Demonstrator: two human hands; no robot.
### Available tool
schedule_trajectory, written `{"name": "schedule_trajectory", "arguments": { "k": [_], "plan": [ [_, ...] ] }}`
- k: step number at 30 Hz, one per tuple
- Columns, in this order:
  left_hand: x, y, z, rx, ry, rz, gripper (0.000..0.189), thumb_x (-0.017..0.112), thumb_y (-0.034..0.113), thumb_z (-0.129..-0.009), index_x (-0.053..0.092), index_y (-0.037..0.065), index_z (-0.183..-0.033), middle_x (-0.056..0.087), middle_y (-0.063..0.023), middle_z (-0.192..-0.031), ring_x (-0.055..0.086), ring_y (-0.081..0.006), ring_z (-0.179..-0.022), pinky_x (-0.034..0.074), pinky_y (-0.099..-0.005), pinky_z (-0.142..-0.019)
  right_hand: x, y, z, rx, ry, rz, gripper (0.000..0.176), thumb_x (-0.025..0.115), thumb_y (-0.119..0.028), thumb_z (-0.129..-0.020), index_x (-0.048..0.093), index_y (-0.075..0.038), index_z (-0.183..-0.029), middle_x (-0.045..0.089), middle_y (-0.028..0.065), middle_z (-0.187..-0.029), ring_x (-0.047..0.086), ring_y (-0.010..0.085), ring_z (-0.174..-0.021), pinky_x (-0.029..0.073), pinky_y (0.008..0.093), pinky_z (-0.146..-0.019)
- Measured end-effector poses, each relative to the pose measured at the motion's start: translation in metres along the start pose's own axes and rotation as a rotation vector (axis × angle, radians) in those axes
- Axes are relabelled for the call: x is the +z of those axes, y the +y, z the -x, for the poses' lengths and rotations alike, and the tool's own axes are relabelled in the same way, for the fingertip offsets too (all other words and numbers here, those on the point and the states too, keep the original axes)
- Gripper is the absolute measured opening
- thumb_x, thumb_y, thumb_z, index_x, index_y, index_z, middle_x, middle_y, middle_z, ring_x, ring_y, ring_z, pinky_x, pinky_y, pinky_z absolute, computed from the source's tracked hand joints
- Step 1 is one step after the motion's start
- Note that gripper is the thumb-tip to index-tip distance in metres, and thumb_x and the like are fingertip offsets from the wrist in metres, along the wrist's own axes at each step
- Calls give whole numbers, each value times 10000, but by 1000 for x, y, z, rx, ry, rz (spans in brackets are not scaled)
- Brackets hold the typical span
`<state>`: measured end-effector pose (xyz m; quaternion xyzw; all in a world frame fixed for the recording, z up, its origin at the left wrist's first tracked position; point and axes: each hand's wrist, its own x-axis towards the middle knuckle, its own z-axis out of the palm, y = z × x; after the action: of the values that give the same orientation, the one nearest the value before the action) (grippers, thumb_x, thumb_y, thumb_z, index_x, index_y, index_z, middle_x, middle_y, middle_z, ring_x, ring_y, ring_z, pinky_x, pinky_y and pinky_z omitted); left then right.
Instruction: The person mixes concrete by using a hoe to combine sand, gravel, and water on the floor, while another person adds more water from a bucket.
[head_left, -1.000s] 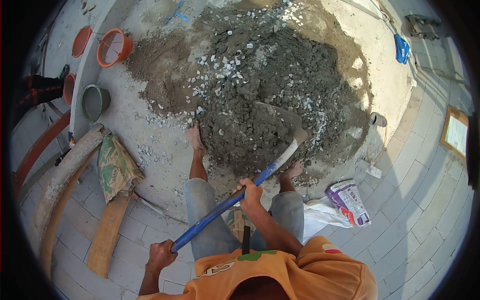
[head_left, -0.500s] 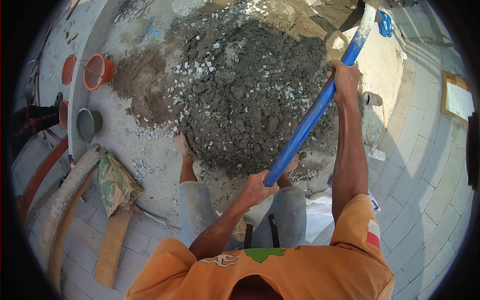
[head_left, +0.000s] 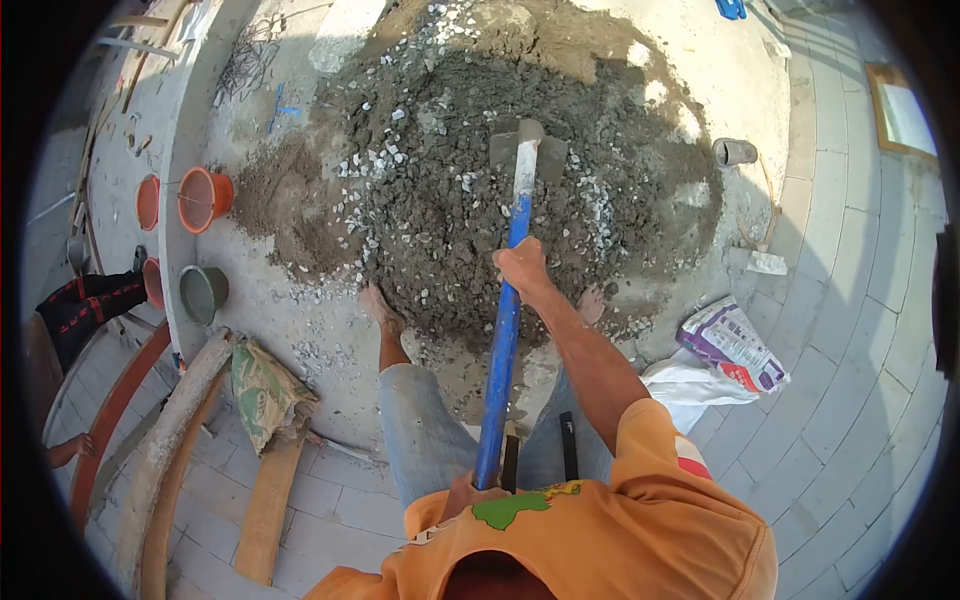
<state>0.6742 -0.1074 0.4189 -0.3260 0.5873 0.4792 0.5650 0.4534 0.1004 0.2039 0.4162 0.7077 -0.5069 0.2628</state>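
The hoe (head_left: 507,340) points away from the person, its blade at the middle of the gray gravelly mix (head_left: 440,240). The right hand (head_left: 523,268) is closed around the blue handle partway along, and the left hand (head_left: 468,493), partly hidden by the orange shirt (head_left: 610,530), grips its near end. A dark green bucket (head_left: 203,294) stands left of the mix, a purple-and-white sack (head_left: 735,345) lies near right, and a gray can (head_left: 736,152) lies far right.

Bright daylight; hard sun nearly washes out the concrete (head_left: 755,85) at upper right and catches the heap's (head_left: 450,225) top edge, while most of the heap lies in soft shade; shadow bands cross the paving (head_left: 850,330); fisheye distortion curves its joints; black vignetting swallows the corners; central detail looks fairly sharp.
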Motion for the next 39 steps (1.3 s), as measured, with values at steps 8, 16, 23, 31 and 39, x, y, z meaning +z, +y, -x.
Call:
{"name": "schedule_trajectory", "arguments": {
  "k": [8,16,23,31,39],
  "plan": [
    [-2,-20,6,93,6,-383,295,751,213,-714,612,32,-901,620,-96,-685,612,-201,-611,494,-325,-597,-80,47,77,187,124,-648,157,594,-6,-717,451,-10,-780,476,51,-591,503,157,-434,426,333,-375],
    [57,44,-141,445,-76,-491,316,721,165,-712,600,10,-960,582,-116,-680,569,-192,-604,475,-333,-600,-203,-32,-1,-177,363,-572,216,598,-16,-713,436,-4,-855,500,63,-571,501,151,-415,409,284,-360],
    [146,166,-230,556,-152,-117,225,700,102,-728,548,16,-870,495,-2,-645,481,-90,-553,404,-275,-503,-269,-121,-140,-383,408,-248,142,595,-84,-697,550,48,-672,543,103,-566,528,190,-443,401,331,-385],
    [154,104,-140,113,-87,44,230,694,92,-716,507,27,-832,483,-8,-605,455,-93,-459,360,-260,-431,-180,13,-169,-48,179,-157,165,594,-84,-719,570,79,-731,589,134,-638,598,214,-520,453,351,-433],
    [-113,17,-393,475,322,653,471,352,388,-941,411,109,-1316,514,-32,-1199,467,-180,-1105,387,-317,-908,-189,49,-25,117,110,-525,64,557,-23,-714,532,30,-689,512,82,-551,515,170,-434,423,321,-374]
  ]
}}
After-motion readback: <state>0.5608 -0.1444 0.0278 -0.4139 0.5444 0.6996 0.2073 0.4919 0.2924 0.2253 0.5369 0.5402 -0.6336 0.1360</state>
